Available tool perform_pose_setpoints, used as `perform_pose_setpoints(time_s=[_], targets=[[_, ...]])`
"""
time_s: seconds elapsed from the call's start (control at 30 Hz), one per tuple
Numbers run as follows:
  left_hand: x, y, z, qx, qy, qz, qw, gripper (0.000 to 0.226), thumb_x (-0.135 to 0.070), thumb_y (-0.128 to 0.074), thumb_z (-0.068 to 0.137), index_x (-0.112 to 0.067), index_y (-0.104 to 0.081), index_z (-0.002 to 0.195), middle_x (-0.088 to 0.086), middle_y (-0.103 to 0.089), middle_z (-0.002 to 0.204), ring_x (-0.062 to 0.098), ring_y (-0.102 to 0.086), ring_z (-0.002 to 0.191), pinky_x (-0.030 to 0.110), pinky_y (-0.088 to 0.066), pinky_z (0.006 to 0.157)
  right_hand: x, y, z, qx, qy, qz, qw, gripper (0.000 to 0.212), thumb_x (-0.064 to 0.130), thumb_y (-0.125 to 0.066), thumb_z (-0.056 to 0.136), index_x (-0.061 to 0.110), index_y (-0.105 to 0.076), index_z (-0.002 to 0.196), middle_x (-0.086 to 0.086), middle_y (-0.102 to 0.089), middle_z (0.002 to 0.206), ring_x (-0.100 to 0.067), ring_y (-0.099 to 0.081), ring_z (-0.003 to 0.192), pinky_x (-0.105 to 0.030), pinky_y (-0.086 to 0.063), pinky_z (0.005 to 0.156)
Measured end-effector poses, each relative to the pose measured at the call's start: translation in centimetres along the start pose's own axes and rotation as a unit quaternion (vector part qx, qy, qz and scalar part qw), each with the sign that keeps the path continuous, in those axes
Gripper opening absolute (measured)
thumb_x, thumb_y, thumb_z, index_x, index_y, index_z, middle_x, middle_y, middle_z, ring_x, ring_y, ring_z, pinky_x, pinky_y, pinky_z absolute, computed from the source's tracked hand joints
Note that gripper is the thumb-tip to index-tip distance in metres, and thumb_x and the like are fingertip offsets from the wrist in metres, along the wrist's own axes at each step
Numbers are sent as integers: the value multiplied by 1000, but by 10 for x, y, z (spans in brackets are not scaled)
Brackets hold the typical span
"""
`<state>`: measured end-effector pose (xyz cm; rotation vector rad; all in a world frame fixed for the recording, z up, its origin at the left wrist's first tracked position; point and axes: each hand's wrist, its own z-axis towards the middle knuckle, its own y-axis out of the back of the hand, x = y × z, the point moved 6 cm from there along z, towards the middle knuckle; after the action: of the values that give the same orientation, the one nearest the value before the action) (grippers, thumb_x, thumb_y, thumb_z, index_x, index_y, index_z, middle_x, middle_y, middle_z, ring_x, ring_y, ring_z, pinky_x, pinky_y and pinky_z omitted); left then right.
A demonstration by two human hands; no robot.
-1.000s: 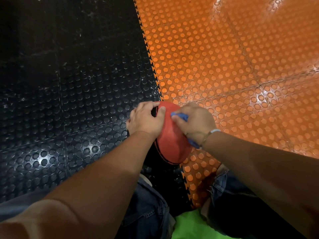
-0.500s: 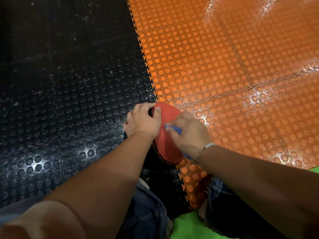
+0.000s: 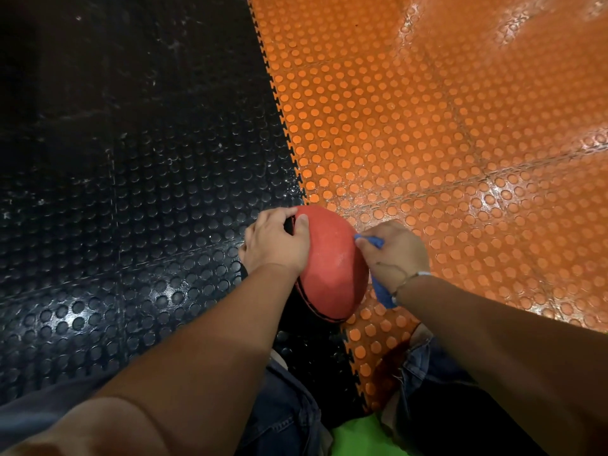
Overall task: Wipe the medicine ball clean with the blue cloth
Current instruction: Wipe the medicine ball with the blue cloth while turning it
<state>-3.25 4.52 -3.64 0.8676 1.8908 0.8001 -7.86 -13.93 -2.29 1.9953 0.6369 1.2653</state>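
Observation:
The red medicine ball (image 3: 332, 264), with a black seam near its lower edge, rests on the floor where the black and orange mats meet. My left hand (image 3: 274, 241) grips its upper left side, thumb across the top. My right hand (image 3: 393, 255) presses the blue cloth (image 3: 381, 291) against the ball's right side; the cloth shows at my fingertips and hangs below my wrist. Most of the cloth is hidden under my palm.
Studded black rubber mat (image 3: 131, 192) covers the left, studded orange mat (image 3: 444, 143) the right, joined by an interlocking seam. My knees in blue jeans (image 3: 289, 406) flank the ball below. A green patch (image 3: 358, 439) lies at the bottom edge.
My right hand with the cloth slid from the ball's front face over to its right side, uncovering more of the red surface. My left hand kept its hold.

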Motion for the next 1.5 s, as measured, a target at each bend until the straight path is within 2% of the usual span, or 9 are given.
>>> perform_pose_setpoints(time_s=[0.13, 0.3, 0.47, 0.63, 0.8, 1.03, 1.2, 1.37, 1.5], targets=[[5, 3, 5, 0, 8, -15, 1000, 32, -53, -40, 93, -45, -55, 120, -16, -44, 138, 17, -35, 129, 43, -26, 103, 18, -13, -20, 27, 112, 9, 993, 19, 32, -60, 87, 21, -72, 97, 8, -57, 94, -14, -56, 89, -28, -46, 85], [9, 3, 2, -6, 24, -24, 999, 33, -53, -39, 94, -45, -54, 122, -15, -44, 137, 17, -35, 128, 44, -26, 104, 3, -4, 4, 18, -6, -15, 1000, 23, 34, -55, 91, 18, -68, 100, -2, -62, 109, -15, -51, 85, -20, -36, 76], [6, 1, 3, -14, 33, -21, 999, 34, -53, -40, 93, -44, -55, 122, -14, -44, 137, 18, -36, 128, 42, -26, 101, 40, -19, -25, 48, 137, -37, 989, 20, 38, -53, 91, 22, -63, 98, 7, -56, 100, -12, -54, 89, -28, -46, 81], [2, -1, -2, -21, 35, -19, 999, 35, -54, -39, 93, -45, -53, 123, -15, -43, 137, 18, -35, 128, 43, -26, 102, 7, -11, 1, 9, -2, -2, 1000, 27, 40, -48, 92, 16, -58, 101, -4, -60, 100, -19, -55, 87, -27, -42, 73], [7, 2, -1, -24, 32, -37, 999, 33, -51, -40, 94, -44, -55, 122, -15, -44, 137, 18, -35, 128, 44, -25, 104, 33, -21, -26, 78, 197, -84, 974, 28, 39, -48, 92, 17, -52, 110, 4, -46, 103, -14, -49, 85, -24, -38, 73], [5, 1, -2, -31, 25, -23, 999, 34, -51, -38, 94, -43, -54, 124, -14, -44, 138, 19, -34, 130, 44, -27, 103, 19, -20, -6, 43, 80, -29, 995, 31, 39, -47, 93, 16, -50, 112, -7, -57, 110, -25, -56, 94, -28, -40, 73], [11, 1, -12, -42, 15, -42, 998, 33, -45, -39, 96, -40, -56, 123, -12, -46, 137, 18, -35, 129, 47, -27, 104, 39, -18, -20, 63, 219, -128, 965, 30, 41, -39, 96, 26, -50, 119, -1, -52, 112, -21, -55, 96, -29, -45, 74], [17, 1, -19, -59, -11, -65, 996, 32, -41, -41, 96, -39, -57, 123, -16, -47, 136, 15, -35, 130, 48, -28, 108, -10, -19, 16, 91, -26, -55, 994, 33, 35, -38, 98, 15, -53, 119, -13, -56, 118, -30, -55, 103, -27, -36, 76], [26, 4, -22, -94, -18, -107, 990, 36, -31, -37, 95, -36, -63, 119, -16, -52, 133, 16, -39, 128, 43, -31, 106, 47, -26, -18, 22, 210, -110, 971, 36, 42, -35, 94, 25, -59, 115, -3, -55, 107, -23, -57, 93, -34, -48, 78]])
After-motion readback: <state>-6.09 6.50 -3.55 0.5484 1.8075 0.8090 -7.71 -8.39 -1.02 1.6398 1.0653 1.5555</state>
